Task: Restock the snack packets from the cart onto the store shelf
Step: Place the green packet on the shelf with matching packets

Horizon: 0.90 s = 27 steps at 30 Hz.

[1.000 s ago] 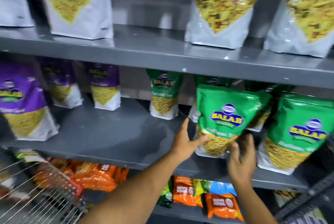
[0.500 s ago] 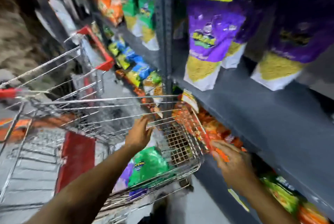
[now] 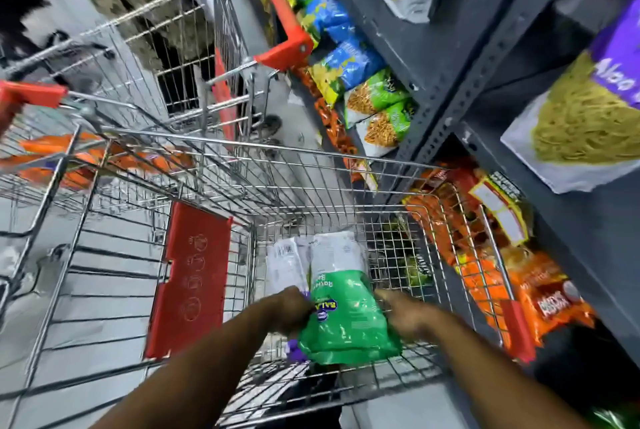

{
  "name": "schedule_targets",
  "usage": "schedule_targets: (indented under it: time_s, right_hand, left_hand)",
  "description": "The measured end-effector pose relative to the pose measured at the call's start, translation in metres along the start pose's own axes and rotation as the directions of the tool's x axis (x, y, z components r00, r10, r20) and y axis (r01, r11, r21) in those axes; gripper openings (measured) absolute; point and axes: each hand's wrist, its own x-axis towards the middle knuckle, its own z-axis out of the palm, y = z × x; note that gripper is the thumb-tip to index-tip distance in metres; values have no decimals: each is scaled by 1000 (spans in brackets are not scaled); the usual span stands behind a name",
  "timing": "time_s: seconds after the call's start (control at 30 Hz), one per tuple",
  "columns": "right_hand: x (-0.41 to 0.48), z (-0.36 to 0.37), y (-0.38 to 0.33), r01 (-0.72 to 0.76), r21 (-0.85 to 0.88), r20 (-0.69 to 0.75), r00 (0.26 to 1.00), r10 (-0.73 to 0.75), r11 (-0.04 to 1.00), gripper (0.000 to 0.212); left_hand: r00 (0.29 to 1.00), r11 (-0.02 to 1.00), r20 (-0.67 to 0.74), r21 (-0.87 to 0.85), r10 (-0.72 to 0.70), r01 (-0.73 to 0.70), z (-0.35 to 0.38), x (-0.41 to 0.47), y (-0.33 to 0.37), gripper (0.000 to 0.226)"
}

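Note:
A green snack packet (image 3: 346, 321) lies in the wire cart (image 3: 242, 165), lower middle of the view. My left hand (image 3: 289, 311) grips its left edge and my right hand (image 3: 403, 316) holds its right edge. Another packet with a white back (image 3: 287, 264) lies under it, and a purple corner (image 3: 294, 350) shows beneath. The grey store shelf (image 3: 491, 58) stands to the right, with purple packets (image 3: 581, 123) on it.
A second cart with a red handle (image 3: 284, 51) stands ahead in the aisle. Orange packets (image 3: 540, 293) fill the low shelf beside the cart. Blue and green packets (image 3: 353, 65) line the lower shelves farther on. The red child-seat flap (image 3: 194, 276) is at the cart's left.
A second ago both hands set a green packet on the shelf. I have since turned down to the cart, and both hands have closed on a green packet inside it.

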Motion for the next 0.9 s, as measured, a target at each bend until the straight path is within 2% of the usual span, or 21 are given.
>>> schedule_targets:
  time_s: [0.1, 0.17, 0.23, 0.27, 0.3, 0.37, 0.4, 0.43, 0.47, 0.53, 0.57, 0.67, 0.7, 0.77, 0.8, 0.9]
  right_hand:
    - [13, -14, 3, 10, 249, 6, 1000, -12, 969, 42]
    - [16, -31, 5, 58, 283, -82, 996, -36, 957, 48]
    - [22, -44, 1, 119, 223, -188, 979, -77, 967, 52]
    - [25, -46, -3, 149, 234, -215, 972, -98, 961, 50]
    - [28, -47, -8, 189, 265, -272, 956, -114, 945, 46]
    - [38, -45, -23, 260, 206, -443, 884, -147, 943, 31]
    - [45, -42, -25, 275, 142, -526, 835, -163, 951, 31]
    - [50, -41, -31, 235, 202, -561, 823, -84, 951, 30]
    - [51, -39, -35, 198, 146, -606, 792, -71, 969, 28]
    - [51, -32, -40, 251, 223, -592, 802, -74, 942, 43]
    - [47, -29, -38, 288, 263, -619, 782, -68, 921, 47]
    - [21, -31, -44, 428, 462, -734, 676, 63, 777, 26]
    - [7, -33, -46, 485, 464, -773, 630, 72, 741, 18]
    - [-28, -42, -50, 593, 442, -832, 552, 60, 673, 11]
    - [-50, -47, -54, 644, 418, -863, 501, 60, 641, 14]
    - [-122, -55, -50, 764, 285, -950, 307, 63, 579, 24]
  left_hand:
    - [996, 994, 9, -71, 85, -84, -17, 6, 13, 25]
    - [985, 962, -85, -218, 148, -163, -38, 10, 17, 12]
    - [968, 876, -128, -412, 216, -250, -56, 16, 14, 22]
    - [948, 845, -161, -429, 276, -319, -61, 19, 10, 27]
    - [924, 832, -189, -401, 334, -383, -64, 18, 7, 30]
    - [866, 838, -278, -253, 416, -484, -68, 22, 4, 44]
    - [843, 840, -302, -185, 445, -510, -67, 24, 4, 49]
    - [821, 838, -337, -140, 461, -528, -64, 23, 8, 49]
    - [803, 841, -400, -127, 441, -525, -61, 21, 13, 46]
    - [773, 796, -498, -236, 394, -558, -55, 13, 25, 34]
    - [755, 754, -519, -280, 402, -594, -52, 6, 32, 34]
    - [713, 633, -545, -374, 441, -677, -50, -17, 60, 26]
    - [706, 599, -544, -400, 453, -693, -48, -30, 72, 20]
    - [690, 530, -541, -448, 481, -720, -43, -57, 99, 15]
    - [684, 509, -539, -459, 492, -728, -39, -70, 112, 19]
    - [601, 428, -552, -422, 578, -799, -21, -125, 154, 35]
